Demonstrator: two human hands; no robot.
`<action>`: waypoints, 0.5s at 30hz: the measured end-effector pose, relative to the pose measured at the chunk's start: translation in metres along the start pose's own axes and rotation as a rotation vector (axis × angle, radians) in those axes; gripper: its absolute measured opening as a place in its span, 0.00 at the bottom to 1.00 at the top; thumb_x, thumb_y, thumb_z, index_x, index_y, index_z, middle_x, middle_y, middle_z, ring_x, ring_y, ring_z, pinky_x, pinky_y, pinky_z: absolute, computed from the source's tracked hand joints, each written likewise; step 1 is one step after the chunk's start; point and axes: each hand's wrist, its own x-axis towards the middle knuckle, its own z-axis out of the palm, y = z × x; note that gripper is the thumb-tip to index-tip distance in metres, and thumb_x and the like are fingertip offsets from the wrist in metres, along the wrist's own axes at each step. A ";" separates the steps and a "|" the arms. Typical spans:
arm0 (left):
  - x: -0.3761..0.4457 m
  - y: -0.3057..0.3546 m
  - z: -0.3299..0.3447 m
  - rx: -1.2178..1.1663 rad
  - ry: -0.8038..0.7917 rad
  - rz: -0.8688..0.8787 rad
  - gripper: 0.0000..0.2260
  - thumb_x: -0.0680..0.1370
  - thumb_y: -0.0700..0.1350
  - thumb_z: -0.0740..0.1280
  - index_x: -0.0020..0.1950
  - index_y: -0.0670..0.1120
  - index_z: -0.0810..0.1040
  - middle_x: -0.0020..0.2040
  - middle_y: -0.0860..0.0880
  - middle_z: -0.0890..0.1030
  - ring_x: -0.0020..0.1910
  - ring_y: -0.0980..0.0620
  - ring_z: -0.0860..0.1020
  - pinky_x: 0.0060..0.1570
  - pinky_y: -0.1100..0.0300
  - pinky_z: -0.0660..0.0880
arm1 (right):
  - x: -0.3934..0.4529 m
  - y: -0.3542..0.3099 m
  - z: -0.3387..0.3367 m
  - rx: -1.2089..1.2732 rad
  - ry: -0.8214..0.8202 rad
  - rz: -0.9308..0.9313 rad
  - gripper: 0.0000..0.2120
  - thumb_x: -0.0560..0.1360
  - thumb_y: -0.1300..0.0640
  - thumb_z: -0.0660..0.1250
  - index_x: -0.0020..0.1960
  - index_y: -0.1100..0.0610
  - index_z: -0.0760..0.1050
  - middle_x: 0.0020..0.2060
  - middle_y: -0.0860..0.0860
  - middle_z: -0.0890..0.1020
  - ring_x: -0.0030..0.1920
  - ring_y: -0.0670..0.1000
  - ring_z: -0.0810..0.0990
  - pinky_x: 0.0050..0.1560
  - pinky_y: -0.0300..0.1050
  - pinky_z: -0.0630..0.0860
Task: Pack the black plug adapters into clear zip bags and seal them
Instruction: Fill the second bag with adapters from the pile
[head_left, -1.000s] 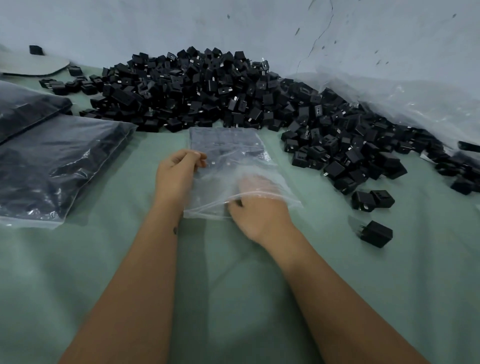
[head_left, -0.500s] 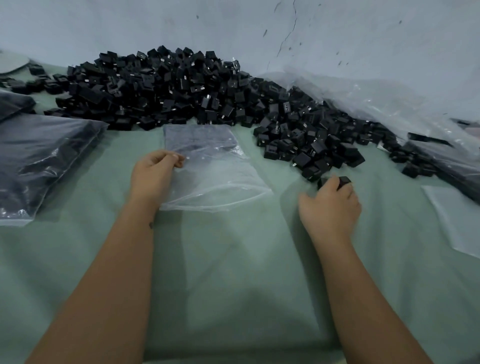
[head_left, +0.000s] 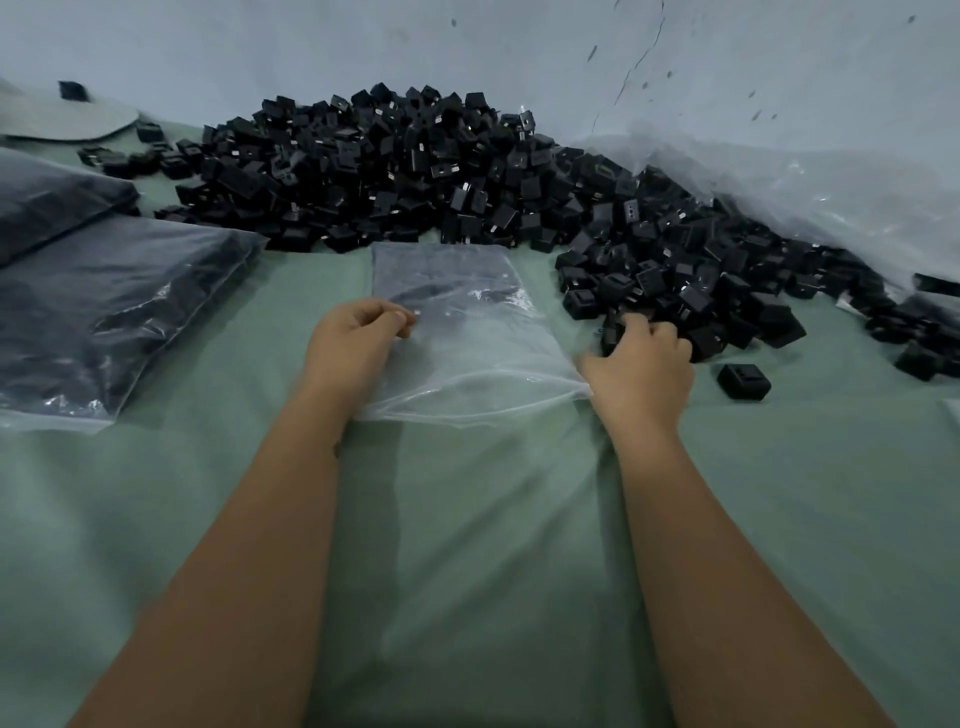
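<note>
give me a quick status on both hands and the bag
Left hand pinching clear zip bag at its edge. Right hand curled on adapters at the pile. Bag mouth open, unsealed. Nothing in the way.

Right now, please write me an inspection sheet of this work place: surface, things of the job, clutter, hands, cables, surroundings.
Surface: green cloth covers the table.
Job's things: big pile of black adapters along the wall; one clear zip bag lies flat in the middle, mouth toward the person, dark shapes at its far end; filled bags on the left.
Clutter: one loose adapter near the right hand; crumpled plastic sheet at right.
Hands: left hand pinches the bag's left edge; right hand reaches into the pile's edge, fingers curled on adapters.
Cables: nothing seen.
Surroundings: pale wall with a crack.
</note>
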 end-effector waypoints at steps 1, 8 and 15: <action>0.000 0.000 0.000 0.020 -0.004 -0.002 0.09 0.79 0.42 0.64 0.43 0.48 0.83 0.40 0.54 0.82 0.41 0.55 0.75 0.38 0.68 0.70 | -0.004 0.005 -0.001 0.038 0.005 0.011 0.24 0.71 0.51 0.66 0.65 0.55 0.70 0.57 0.55 0.74 0.58 0.58 0.69 0.57 0.52 0.67; -0.003 0.001 -0.001 0.081 -0.041 -0.013 0.09 0.79 0.44 0.64 0.45 0.50 0.83 0.42 0.54 0.82 0.40 0.55 0.75 0.40 0.63 0.70 | -0.020 0.027 -0.011 0.459 -0.004 0.131 0.18 0.70 0.59 0.67 0.59 0.49 0.75 0.49 0.47 0.79 0.53 0.51 0.76 0.51 0.48 0.76; -0.016 0.018 -0.001 0.188 -0.033 0.236 0.10 0.78 0.41 0.64 0.40 0.52 0.81 0.43 0.51 0.83 0.38 0.54 0.76 0.32 0.76 0.66 | -0.011 0.008 -0.010 0.078 -0.064 0.102 0.19 0.69 0.43 0.67 0.57 0.48 0.76 0.54 0.50 0.78 0.60 0.56 0.68 0.57 0.51 0.62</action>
